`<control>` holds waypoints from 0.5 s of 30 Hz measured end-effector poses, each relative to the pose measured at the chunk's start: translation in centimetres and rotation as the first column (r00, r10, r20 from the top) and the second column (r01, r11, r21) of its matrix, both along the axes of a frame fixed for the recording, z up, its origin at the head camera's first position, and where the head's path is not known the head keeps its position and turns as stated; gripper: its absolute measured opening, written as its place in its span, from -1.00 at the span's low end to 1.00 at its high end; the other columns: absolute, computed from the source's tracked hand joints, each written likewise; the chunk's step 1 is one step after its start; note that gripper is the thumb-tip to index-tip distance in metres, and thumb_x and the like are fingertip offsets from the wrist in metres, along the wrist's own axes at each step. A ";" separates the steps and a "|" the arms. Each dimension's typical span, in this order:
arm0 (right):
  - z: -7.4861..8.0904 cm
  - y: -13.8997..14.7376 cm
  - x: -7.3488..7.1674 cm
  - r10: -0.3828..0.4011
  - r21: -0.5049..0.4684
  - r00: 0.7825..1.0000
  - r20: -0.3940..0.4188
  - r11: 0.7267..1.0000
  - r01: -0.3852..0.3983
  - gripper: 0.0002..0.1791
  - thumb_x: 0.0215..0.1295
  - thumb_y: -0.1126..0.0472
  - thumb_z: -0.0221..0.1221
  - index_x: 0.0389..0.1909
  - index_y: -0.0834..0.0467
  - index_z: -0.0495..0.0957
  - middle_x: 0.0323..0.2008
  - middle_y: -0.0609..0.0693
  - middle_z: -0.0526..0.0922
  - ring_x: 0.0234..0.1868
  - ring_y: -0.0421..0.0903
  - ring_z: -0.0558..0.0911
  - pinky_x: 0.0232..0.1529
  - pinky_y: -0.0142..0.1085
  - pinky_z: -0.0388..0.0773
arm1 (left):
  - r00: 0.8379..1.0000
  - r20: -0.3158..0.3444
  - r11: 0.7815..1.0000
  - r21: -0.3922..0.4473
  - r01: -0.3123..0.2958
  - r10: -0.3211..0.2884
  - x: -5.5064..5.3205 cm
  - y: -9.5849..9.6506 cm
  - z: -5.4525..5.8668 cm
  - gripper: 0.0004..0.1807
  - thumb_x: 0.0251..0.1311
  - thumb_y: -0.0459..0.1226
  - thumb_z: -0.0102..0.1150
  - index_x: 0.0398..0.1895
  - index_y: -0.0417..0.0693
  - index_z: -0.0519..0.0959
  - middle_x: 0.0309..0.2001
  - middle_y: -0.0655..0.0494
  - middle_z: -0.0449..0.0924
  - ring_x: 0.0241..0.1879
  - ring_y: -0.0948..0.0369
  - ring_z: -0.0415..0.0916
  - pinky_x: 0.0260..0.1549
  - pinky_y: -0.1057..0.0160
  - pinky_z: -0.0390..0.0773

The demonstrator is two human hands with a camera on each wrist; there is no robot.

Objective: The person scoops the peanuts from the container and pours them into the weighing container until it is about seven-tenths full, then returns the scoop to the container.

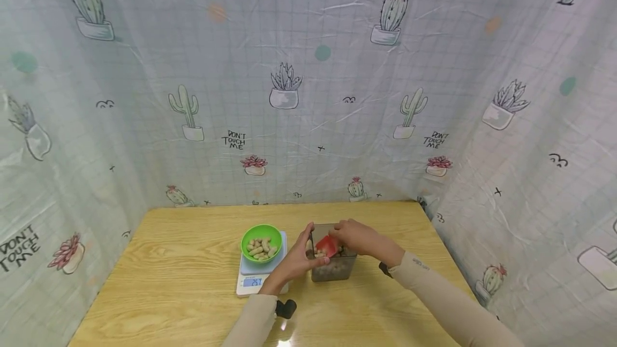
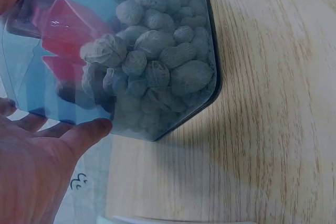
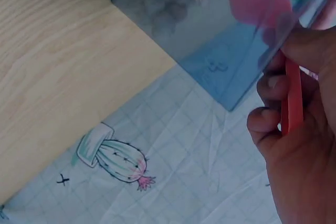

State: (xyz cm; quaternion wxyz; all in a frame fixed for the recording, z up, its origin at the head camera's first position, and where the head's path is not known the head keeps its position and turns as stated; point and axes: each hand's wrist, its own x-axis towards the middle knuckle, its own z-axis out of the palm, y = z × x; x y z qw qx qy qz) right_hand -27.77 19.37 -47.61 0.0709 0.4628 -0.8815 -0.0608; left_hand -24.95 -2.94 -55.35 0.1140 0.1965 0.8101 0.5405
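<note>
A dark see-through plastic container (image 1: 332, 273) stands on the table, with unshelled peanuts (image 2: 157, 45) in its lower part. My left hand (image 1: 295, 261) grips the container's left side, its thumb along the front wall and its fingers at the rim. In my right hand (image 1: 363, 237) is a red scoop (image 1: 326, 246), held by its handle (image 3: 293, 98). The scoop's head is tilted inside the container, just above the peanuts. Through the wall in the left wrist view, a few peanuts show close to the scoop's lip; whether any lie in it I cannot tell.
Left of the container, a green bowl (image 1: 262, 227) holding several peanuts sits on a white kitchen scale (image 1: 243, 286) with a lit display. The wooden table (image 1: 183, 261) ends at a cactus-print curtain (image 1: 308, 170) behind and at the right.
</note>
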 end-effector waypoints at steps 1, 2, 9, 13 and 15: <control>0.0 0.1 -0.1 -0.003 -0.015 1.000 0.023 1.000 0.003 -0.84 0.21 0.29 0.33 -0.23 0.05 0.59 -0.36 -0.11 0.63 -0.32 -0.13 0.61 -0.25 -0.23 0.58 | 1.000 -0.001 1.000 0.012 0.006 -0.006 0.0 0.0 0.0 0.20 0.07 0.17 0.37 0.60 0.26 -0.24 0.60 0.05 -0.17 0.53 -0.12 -0.04 0.31 -0.13 0.36; 0.0 0.2 -0.1 -0.010 -0.028 0.999 0.038 1.000 0.011 -0.86 0.23 0.29 0.32 -0.25 0.05 0.58 -0.37 -0.11 0.62 -0.33 -0.14 0.60 -0.26 -0.24 0.58 | 1.000 -0.001 1.000 0.020 0.010 -0.010 -0.1 0.0 0.0 0.20 0.07 0.16 0.37 0.60 0.24 -0.24 0.60 0.05 -0.17 0.53 -0.12 -0.02 0.30 -0.11 0.38; -0.9 -0.2 -0.1 -0.018 0.043 0.996 -0.086 0.999 0.021 -0.73 0.16 0.28 0.36 -0.12 0.02 0.60 -0.27 -0.10 0.67 -0.26 -0.12 0.60 -0.24 -0.22 0.56 | 1.000 -0.004 1.000 -0.007 0.013 -0.013 0.0 -0.1 -0.3 0.19 0.09 0.15 0.35 0.60 0.25 -0.25 0.60 0.04 -0.17 0.52 -0.14 0.00 0.29 -0.18 0.35; -0.9 -0.2 0.0 -0.042 0.002 0.997 -0.059 0.999 0.043 -0.79 0.19 0.29 0.35 -0.17 0.03 0.61 -0.30 -0.10 0.67 -0.28 -0.13 0.62 -0.21 -0.21 0.60 | 1.000 -0.015 1.000 0.005 0.011 -0.011 -0.2 -0.2 -0.4 0.19 0.07 0.19 0.34 0.60 0.29 -0.25 0.60 0.06 -0.16 0.52 -0.13 -0.01 0.29 -0.18 0.34; -0.7 0.0 0.0 -0.052 -0.029 0.998 -0.018 0.998 0.052 -0.82 0.21 0.30 0.33 -0.21 0.03 0.61 -0.32 -0.10 0.66 -0.31 -0.13 0.62 -0.21 -0.20 0.61 | 1.000 -0.011 1.000 0.023 0.018 -0.018 -0.3 -0.2 -0.4 0.19 0.08 0.19 0.34 0.60 0.29 -0.25 0.60 0.05 -0.16 0.52 -0.13 -0.01 0.29 -0.16 0.36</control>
